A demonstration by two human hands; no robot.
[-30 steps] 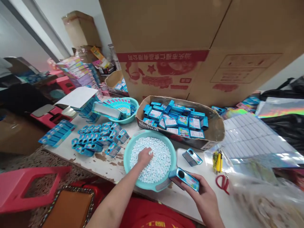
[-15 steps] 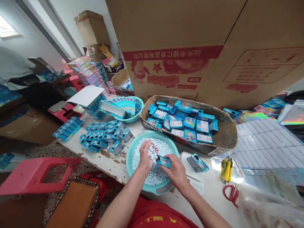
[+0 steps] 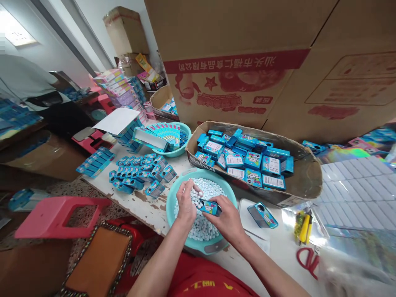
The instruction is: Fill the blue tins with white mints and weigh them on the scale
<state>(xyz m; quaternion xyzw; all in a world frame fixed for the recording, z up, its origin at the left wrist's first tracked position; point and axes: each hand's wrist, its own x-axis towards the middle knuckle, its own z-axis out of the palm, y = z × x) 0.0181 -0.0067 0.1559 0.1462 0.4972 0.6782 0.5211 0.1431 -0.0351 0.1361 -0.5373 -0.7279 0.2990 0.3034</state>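
Over a turquoise basin [image 3: 172, 225] of small white candies [image 3: 204, 229], my left hand [image 3: 186, 201] is cupped around a heap of them. The heap touches the round hole of a small blue box [image 3: 208, 206], which my right hand [image 3: 227, 218] grips by its far end. Part of the box is hidden by my fingers. A second blue box with a hole [image 3: 263, 215] lies on a white scale-like tray [image 3: 246, 214] to the right.
A cardboard tray [image 3: 306, 181] of blue boxes stands behind the basin. Blue boxes with holes [image 3: 139, 171] are grouped at left, near a smaller basin [image 3: 182, 150]. Red scissors [image 3: 307, 260] and a yellow cutter [image 3: 305, 229] lie at right. A pink stool [image 3: 58, 214] is below left.
The heap of candies in my left hand looks smaller. Both hands stay together over the basin, and the whole view has shifted slightly.
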